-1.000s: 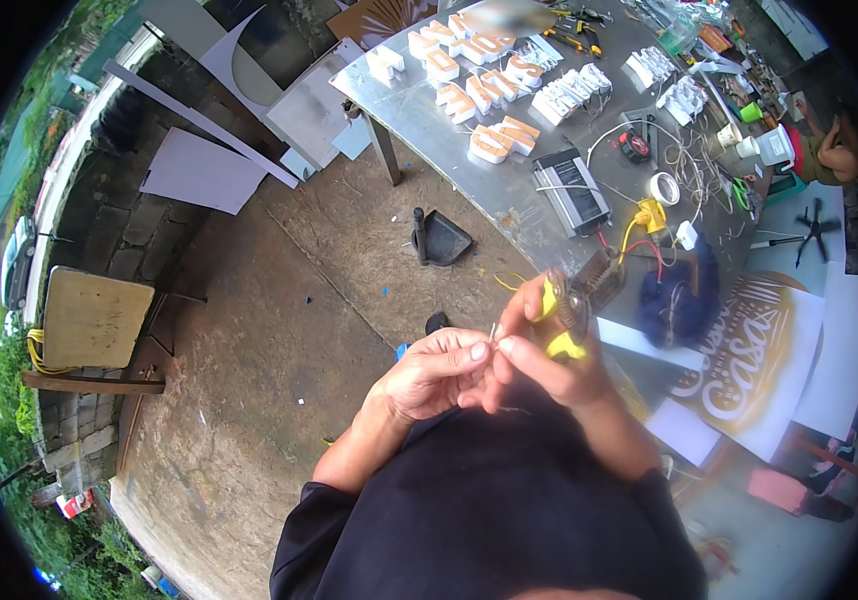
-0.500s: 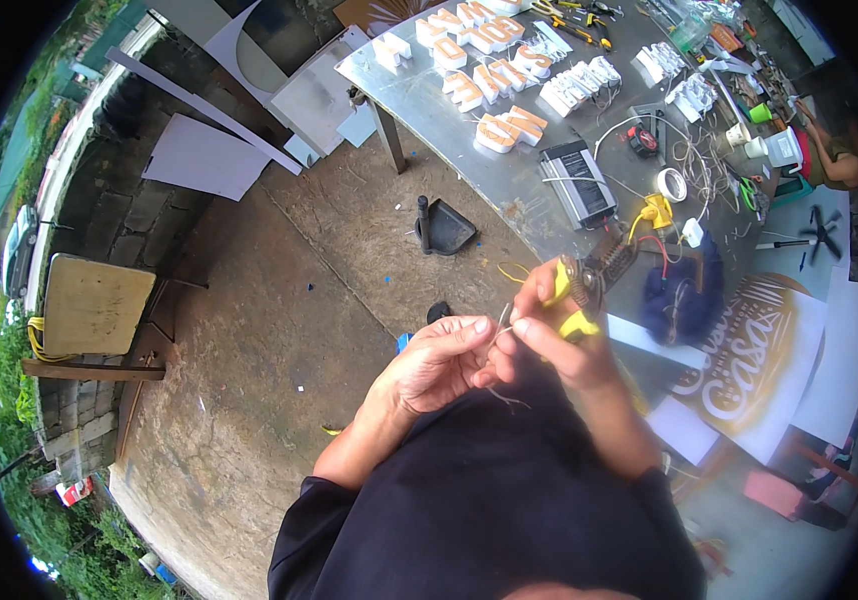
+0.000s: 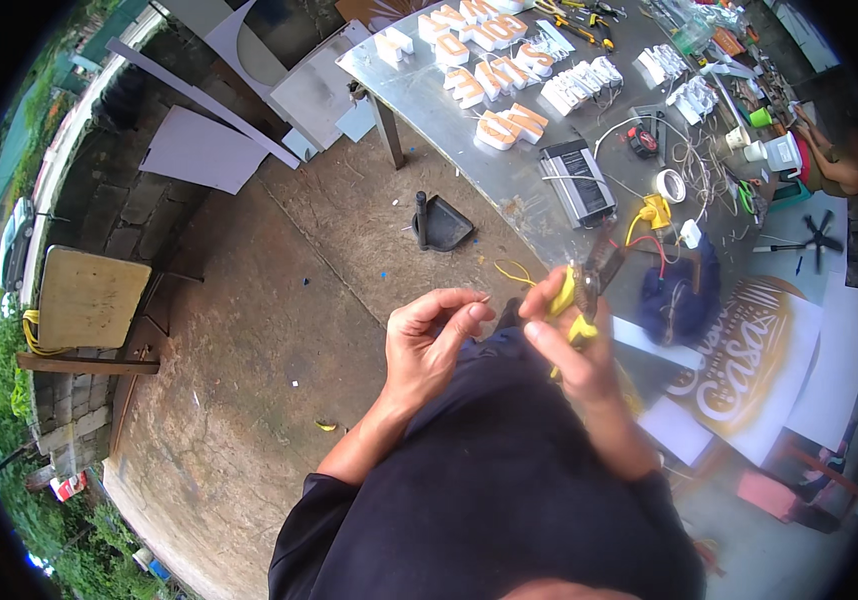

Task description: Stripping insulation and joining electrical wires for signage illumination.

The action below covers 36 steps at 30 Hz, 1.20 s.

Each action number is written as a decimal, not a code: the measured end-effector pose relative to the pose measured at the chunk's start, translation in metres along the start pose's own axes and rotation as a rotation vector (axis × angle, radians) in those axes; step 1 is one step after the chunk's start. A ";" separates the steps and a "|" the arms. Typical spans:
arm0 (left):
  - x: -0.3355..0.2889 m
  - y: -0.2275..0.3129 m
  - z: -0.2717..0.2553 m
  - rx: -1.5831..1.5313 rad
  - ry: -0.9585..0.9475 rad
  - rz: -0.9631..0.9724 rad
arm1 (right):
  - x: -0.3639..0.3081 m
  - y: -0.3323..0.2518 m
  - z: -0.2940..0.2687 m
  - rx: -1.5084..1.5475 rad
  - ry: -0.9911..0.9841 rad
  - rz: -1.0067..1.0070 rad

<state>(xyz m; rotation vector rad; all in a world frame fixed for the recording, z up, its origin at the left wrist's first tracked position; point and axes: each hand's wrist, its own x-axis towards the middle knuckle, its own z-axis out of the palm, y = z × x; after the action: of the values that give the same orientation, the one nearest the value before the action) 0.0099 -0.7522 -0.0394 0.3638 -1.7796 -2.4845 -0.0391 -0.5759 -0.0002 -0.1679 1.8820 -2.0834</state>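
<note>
My left hand [image 3: 431, 345] is raised over my lap, thumb and fingers pinched together. A short pale end of thin wire [image 3: 486, 299] shows at its fingertips; the rest is hidden by the hand. Close by on the right, my right hand [image 3: 577, 350] grips a pair of yellow-handled pliers [image 3: 581, 305], with the dark jaws pointing up and away toward the table. Its thumb and forefinger are spread apart toward the left hand. The two hands do not touch.
Ahead to the right, a metal table [image 3: 429, 95] bears block letters [image 3: 511, 128], a power supply unit [image 3: 577, 183], a tape measure [image 3: 641, 141] and tangled cables. A dustpan [image 3: 444, 224] lies on the floor. Printed sheets [image 3: 759, 350] lie at right; another person [image 3: 834, 150] is beyond the table.
My hands have come apart. The left moved slightly left and up, turning its fingers into a pinch; the right thumb and forefinger let go of the thin wires, still keeping the pliers.
</note>
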 end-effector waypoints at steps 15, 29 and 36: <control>-0.006 0.006 -0.007 0.274 -0.036 0.242 | -0.018 0.042 -0.020 -0.175 -0.028 0.144; -0.009 0.005 0.007 0.114 -0.050 0.223 | -0.037 0.010 -0.011 -0.651 -0.086 -0.102; -0.024 0.021 0.011 -0.122 -0.125 -0.054 | -0.039 0.008 -0.009 -0.798 0.035 -0.224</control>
<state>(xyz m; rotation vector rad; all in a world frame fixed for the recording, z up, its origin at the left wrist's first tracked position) 0.0284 -0.7440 -0.0130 0.2567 -1.6699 -2.6934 -0.0037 -0.5552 -0.0036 -0.5432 2.7138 -1.3256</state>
